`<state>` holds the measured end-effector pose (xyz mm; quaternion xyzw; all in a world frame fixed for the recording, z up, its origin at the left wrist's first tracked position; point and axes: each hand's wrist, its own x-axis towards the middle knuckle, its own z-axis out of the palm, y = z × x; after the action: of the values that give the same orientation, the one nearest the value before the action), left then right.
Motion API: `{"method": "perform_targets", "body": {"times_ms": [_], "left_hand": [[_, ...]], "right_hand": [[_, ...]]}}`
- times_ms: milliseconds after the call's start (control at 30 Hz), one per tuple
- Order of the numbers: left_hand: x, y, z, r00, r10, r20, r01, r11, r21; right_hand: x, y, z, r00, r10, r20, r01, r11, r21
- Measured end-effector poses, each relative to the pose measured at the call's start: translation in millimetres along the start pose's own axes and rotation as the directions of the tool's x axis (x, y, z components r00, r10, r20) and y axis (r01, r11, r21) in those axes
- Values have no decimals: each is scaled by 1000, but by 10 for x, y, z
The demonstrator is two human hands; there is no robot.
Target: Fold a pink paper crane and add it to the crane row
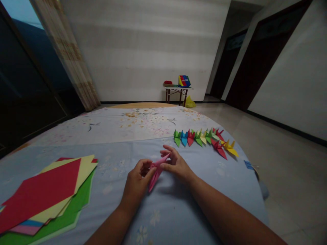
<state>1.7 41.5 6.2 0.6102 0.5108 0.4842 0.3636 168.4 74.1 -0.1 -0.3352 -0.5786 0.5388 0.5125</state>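
A folded piece of pink origami paper [156,177] is held between my two hands over the middle of the table. My left hand [140,175] pinches its left side between thumb and curled fingers. On the other side, my right hand [176,165] grips the upper part with the thumb in front and the fingers behind. The paper is narrow and pointed, slanting from lower left to upper right. Part of it is hidden behind my fingers.
Folded paper cranes [198,139] in several colours stand in a row at the right rear. A stack of coloured paper sheets [51,187] lies at the left. Floral cloths cover the round table [122,153]. A small table [176,89] with a colourful box stands by the wall.
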Motion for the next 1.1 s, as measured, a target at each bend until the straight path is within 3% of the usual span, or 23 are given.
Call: {"method": "perform_targets", "body": {"times_ms": [133, 200, 367, 500, 600, 833, 1100], "left_hand": [[-43, 57, -10, 997, 65, 33, -70, 977, 202], [-50, 83, -19, 994, 95, 45, -104, 957, 270], [-47, 113, -47, 983, 180, 41, -181, 903, 389], [-61, 131, -40, 962, 257, 92, -271, 850, 453], [-71, 147, -27, 959, 252, 129, -283, 846, 453], [-38, 165, -46, 987, 145, 71, -161, 925, 344], [-23, 140, -36, 981, 191, 34, -192, 929, 317]], "right_hand": [[-7, -83, -37, 970, -242, 12, 231, 912, -338], [-5, -99, -50, 946, -322, 33, 305, 852, -426], [2, -91, -84, 909, -418, 1, 349, 757, -552], [-14, -101, -89, 888, -448, 102, 395, 631, -668], [-24, -111, -74, 887, -431, 164, 410, 574, -708], [-12, -74, -55, 904, -411, 114, 368, 614, -699], [-26, -44, -43, 901, -421, 105, 366, 607, -706]]}}
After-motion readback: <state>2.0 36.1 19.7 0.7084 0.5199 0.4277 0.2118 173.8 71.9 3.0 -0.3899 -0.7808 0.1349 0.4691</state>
